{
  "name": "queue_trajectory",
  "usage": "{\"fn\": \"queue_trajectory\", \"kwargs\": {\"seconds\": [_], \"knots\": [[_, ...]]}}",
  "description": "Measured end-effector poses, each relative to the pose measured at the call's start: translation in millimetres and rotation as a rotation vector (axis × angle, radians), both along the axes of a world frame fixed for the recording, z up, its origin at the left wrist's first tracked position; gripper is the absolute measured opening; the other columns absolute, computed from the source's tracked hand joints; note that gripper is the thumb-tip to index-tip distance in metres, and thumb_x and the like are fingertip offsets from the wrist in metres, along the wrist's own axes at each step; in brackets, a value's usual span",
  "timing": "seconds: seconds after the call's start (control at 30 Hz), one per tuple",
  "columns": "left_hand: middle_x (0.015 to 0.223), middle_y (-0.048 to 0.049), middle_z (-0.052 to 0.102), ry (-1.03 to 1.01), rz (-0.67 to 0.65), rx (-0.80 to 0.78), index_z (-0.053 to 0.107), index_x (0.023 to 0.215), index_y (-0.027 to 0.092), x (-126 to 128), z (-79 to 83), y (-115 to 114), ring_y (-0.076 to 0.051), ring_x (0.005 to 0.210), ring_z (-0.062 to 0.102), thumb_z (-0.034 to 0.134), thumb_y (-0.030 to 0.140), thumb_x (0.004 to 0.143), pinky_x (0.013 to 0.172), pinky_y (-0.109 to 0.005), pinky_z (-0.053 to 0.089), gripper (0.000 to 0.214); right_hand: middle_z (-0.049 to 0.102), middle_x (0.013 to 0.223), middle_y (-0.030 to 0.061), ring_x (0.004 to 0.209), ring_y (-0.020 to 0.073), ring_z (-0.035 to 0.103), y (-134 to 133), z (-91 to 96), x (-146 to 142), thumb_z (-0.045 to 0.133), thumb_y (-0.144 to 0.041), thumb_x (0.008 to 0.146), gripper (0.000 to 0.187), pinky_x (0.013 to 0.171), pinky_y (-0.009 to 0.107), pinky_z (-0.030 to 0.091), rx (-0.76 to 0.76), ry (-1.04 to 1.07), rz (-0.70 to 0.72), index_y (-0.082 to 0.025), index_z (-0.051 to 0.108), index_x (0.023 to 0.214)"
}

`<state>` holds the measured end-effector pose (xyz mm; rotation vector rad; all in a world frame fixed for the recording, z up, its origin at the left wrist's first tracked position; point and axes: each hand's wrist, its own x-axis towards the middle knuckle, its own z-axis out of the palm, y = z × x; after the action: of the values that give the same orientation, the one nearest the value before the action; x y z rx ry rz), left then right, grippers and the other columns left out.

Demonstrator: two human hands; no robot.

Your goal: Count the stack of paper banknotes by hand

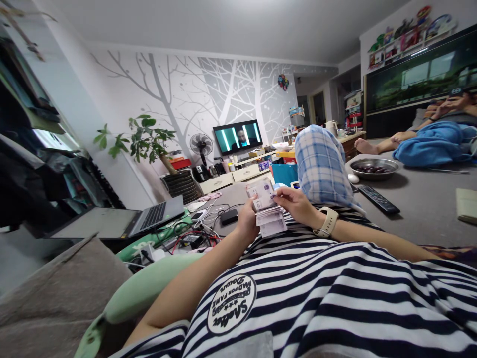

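Left hand [247,220], grip closed on a stack of banknotes [265,203]; right hand [295,203] pinching the notes' right edge; banknotes between both hands, just beyond the striped shirt [335,293]; open laptop [154,215] left; remote control [378,200], metal bowl [374,177] right; television [228,139] far

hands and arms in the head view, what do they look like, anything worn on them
The left hand and right hand wear no gloves, and both forearms are bare. A cream, strap-like band circles the right wrist; no band shows on the left. The shirt has dark and white stripes.
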<state>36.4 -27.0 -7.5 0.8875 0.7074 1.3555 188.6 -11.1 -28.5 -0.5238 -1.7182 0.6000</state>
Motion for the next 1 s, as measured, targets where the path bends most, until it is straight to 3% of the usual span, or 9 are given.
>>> {"fn": "queue_trajectory", "kwargs": {"seconds": [0.3,0.43,0.53,0.73,1.0], "knots": [[0.101,-0.0113,0.077,-0.043,0.018,-0.028,0.068,0.117,0.015,-1,-0.2,-2,-0.03,0.103,0.071,0.054,0.032,0.09,0.096,-0.046,0.055,0.034,0.047,0.064,-0.0028,0.06,0.0124,0.039,-1,1.0,0,0.056,-0.054,0.088,0.037,0.059,0.027,0.033,0.035,0.017,-0.005,-0.02,0.058,0.073],[0.103,-0.012,0.077,-0.058,0.089,-0.016,0.068,0.115,0.012,1,0.9,-1,-0.03,0.103,0.071,0.054,0.028,0.089,0.096,-0.046,0.055,0.034,0.043,0.056,-0.0034,0.053,0.0115,0.036,-4,1.8,1,0.049,-0.064,0.09,0.05,0.053,0.027,0.03,-0.03,0.018,0.073,-0.02,0.057,0.068],[0.104,-0.013,0.077,-0.061,0.103,-0.02,0.069,0.114,0.01,3,1.5,-1,-0.032,0.103,0.071,0.054,0.028,0.089,0.096,-0.048,0.055,0.035,0.049,0.054,-0.0013,0.049,0.0117,0.039,-4,2.0,1,0.042,-0.065,0.092,0.056,0.051,0.027,0.031,-0.058,0.004,0.134,-0.019,0.061,0.066],[0.1,-0.0115,0.077,-0.045,0.125,0.038,0.069,0.111,0.01,2,-3.1,-1,-0.029,0.104,0.071,0.055,0.025,0.089,0.096,-0.044,0.055,0.03,0.058,0.059,-0.0008,0.057,0.0135,0.049,6,-0.4,1,0.063,-0.049,0.084,0.035,0.058,0.028,0.037,-0.062,0.058,-0.078,-0.02,0.056,0.067],[0.094,-0.0104,0.077,0.017,0.075,0.053,0.07,0.1,0.011,1,-10.6,-3,-0.027,0.1,0.071,0.058,0.022,0.085,0.096,-0.039,0.054,0.022,0.054,0.06,-0.0015,0.059,0.0132,0.047,13,-1.0,2,0.065,-0.048,0.081,0.034,0.058,0.027,0.036,-0.073,0.012,-0.185,-0.019,0.055,0.066]]}}
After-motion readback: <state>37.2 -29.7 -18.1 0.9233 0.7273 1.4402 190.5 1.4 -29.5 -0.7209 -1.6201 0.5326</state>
